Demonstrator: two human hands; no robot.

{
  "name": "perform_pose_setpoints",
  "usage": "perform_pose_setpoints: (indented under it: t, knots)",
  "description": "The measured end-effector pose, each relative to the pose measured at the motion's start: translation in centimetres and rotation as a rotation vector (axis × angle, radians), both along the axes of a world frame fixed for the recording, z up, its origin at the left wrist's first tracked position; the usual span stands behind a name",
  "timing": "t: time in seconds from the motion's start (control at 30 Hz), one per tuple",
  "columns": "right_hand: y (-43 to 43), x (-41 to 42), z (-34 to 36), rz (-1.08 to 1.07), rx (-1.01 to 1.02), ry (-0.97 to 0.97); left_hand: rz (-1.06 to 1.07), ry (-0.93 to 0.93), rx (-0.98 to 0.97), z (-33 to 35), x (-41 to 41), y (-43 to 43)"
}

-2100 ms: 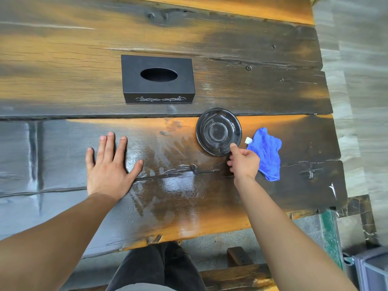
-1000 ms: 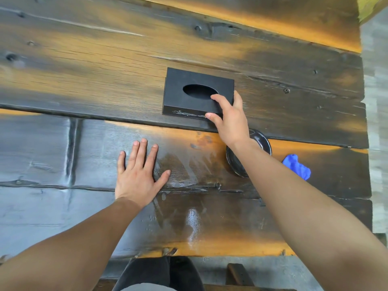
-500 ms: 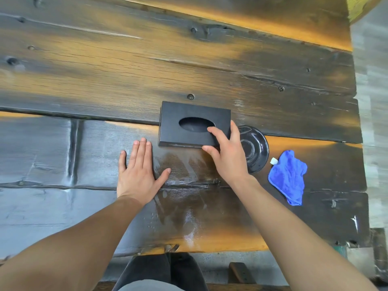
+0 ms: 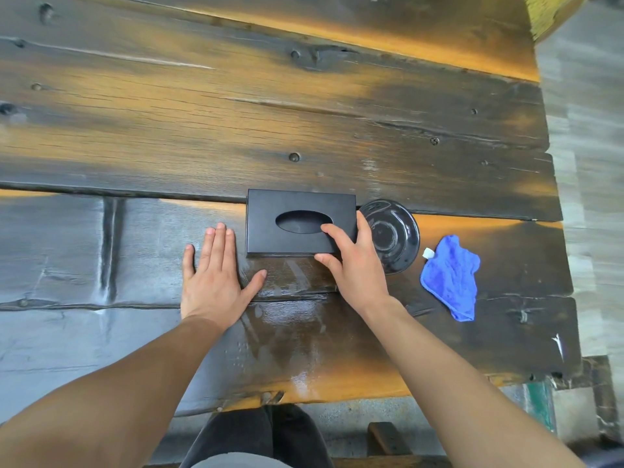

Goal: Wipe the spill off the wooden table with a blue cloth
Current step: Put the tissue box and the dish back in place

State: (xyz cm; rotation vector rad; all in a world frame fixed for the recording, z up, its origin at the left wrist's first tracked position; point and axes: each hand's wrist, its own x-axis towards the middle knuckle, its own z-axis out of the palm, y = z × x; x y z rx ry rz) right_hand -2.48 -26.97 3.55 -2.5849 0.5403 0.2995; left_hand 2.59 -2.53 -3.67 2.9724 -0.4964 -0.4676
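Note:
A crumpled blue cloth (image 4: 450, 278) with a small white tag lies on the dark wooden table (image 4: 236, 123), to the right of both hands and touched by neither. Wet, streaky sheen (image 4: 290, 319) covers the boards between my hands and down to the near edge. My right hand (image 4: 351, 265) grips the right end of a black tissue box (image 4: 297, 224), fingers on its top and thumb on its front side. Flat on the wood lies my left hand (image 4: 216, 275), fingers spread, just left of the box.
A round black saucer (image 4: 391, 236) sits directly right of the tissue box, partly behind my right hand. The table's right edge (image 4: 560, 231) borders a grey tiled floor. A wooden bench (image 4: 388, 444) and my dark trousers show below the near edge.
My right hand left the saucer, reached back to the tissue box and slid it toward me, beside the saucer. My left hand stayed flat. The cloth has not moved.

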Motion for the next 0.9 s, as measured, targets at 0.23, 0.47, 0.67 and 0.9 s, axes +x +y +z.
perform_pose_setpoints:
  t: [0.23, 0.47, 0.67, 0.9]
  knots:
    - [0.1, -0.3, -0.3, -0.017, 0.042, -0.005, 0.005, -0.005, -0.005, 0.0, 0.0, -0.1]
    - [-0.1, -0.9, -0.4, -0.026, 0.02, 0.042, 0.013, -0.005, -0.019, -0.1, 0.0, -0.1]
    - [-1.1, -3.3, -0.2, -0.062, -0.014, -0.022, 0.019, -0.016, -0.032, 0.1, -0.2, -0.1]
    - [-3.8, -8.8, -0.9, -0.203, -0.009, -0.075, 0.037, -0.05, -0.16, 0.0, -0.6, 0.6]
